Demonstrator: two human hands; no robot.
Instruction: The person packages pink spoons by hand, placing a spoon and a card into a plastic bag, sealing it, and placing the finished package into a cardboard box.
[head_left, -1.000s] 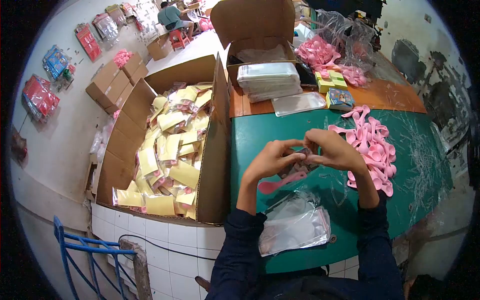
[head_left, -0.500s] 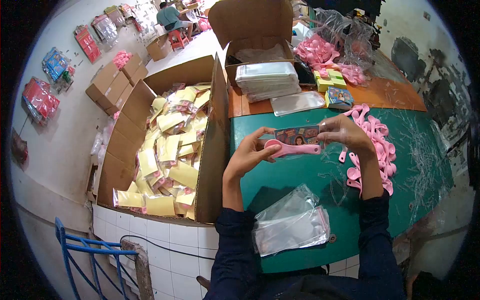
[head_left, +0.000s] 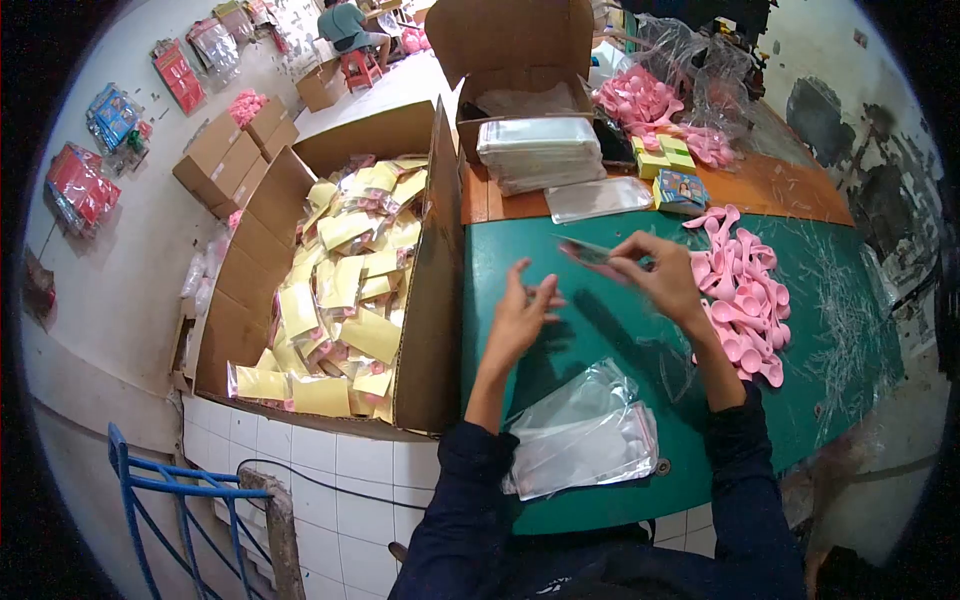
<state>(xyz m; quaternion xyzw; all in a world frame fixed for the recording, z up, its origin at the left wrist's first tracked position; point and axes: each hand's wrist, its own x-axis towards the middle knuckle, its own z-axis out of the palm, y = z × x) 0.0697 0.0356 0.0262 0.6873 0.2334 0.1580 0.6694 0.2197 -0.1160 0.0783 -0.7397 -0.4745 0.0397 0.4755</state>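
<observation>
Above the green table my right hand (head_left: 655, 275) pinches a clear packet (head_left: 583, 250) by its right end. The packet holds a printed card and a pink spoon, and is tilted so that I see it nearly edge-on. To its lower left, my left hand (head_left: 522, 315) is raised with the fingers apart, holding nothing. Flat clear plastic bags (head_left: 590, 440) lie in a loose stack near the table's front edge. Right of my right hand is a pile of pink spoons (head_left: 745, 300). A stack of printed cards (head_left: 680, 190) stands farther back.
A large cardboard box (head_left: 420, 290) of packets with yellow card backs (head_left: 345, 280) stands at the left. Behind the table are more clear bags (head_left: 540, 150), an open box (head_left: 515, 50) and pink spoons (head_left: 640, 95). Plastic strips (head_left: 835, 320) litter the right side. Another person (head_left: 343, 28) sits far back.
My left hand has let go of the packet and moved down, its fingers spreading. My right hand has shifted left with the packet, which has turned from facing me to nearly edge-on.
</observation>
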